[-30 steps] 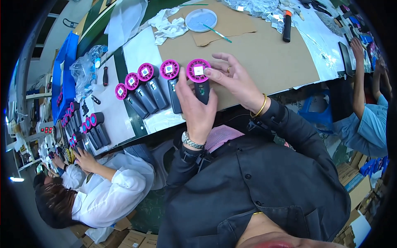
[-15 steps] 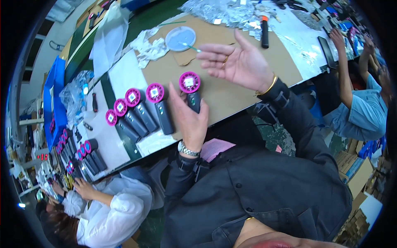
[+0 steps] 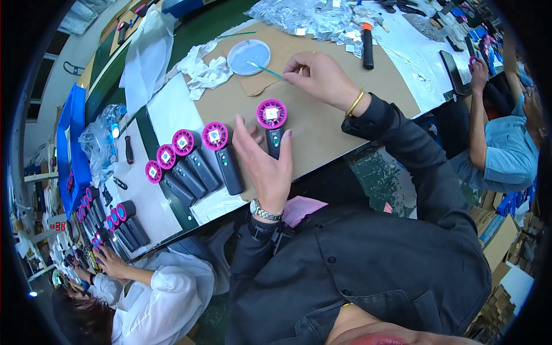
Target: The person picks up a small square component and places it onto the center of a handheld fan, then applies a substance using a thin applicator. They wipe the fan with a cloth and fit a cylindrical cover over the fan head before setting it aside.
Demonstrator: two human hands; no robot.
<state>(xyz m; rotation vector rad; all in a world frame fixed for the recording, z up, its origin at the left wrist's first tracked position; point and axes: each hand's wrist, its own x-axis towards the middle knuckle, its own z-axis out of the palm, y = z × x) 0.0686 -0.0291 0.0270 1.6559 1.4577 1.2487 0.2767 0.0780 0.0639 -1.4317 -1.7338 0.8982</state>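
Note:
My left hand (image 3: 265, 169) is around the dark handle of a handheld fan (image 3: 271, 114), thumb on the right side and bent fingers on the left, index finger stretched out. The fan has a magenta ring head with a white square at its centre. Farther off to the right, my right hand (image 3: 322, 77) pinches the end of a thin green stick (image 3: 269, 71). The stick's pale tip lies in a round, shallow white dish (image 3: 248, 45). Left of my left hand, several similar fans (image 3: 214, 137) lie in a slanting row on the table.
Brown cardboard (image 3: 368, 95) covers the table before me. Crumpled white cloth (image 3: 208, 75) lies left of the dish. An orange-and-black tool (image 3: 368, 46) and a heap of silvery pieces (image 3: 310, 20) are at the back. Co-workers sit at left, in a white sleeve (image 3: 167, 287), and at right.
My right hand was open, palm up, beside the stick; it has turned over and closed on the stick's end. My left hand and its fan have shifted slightly right.

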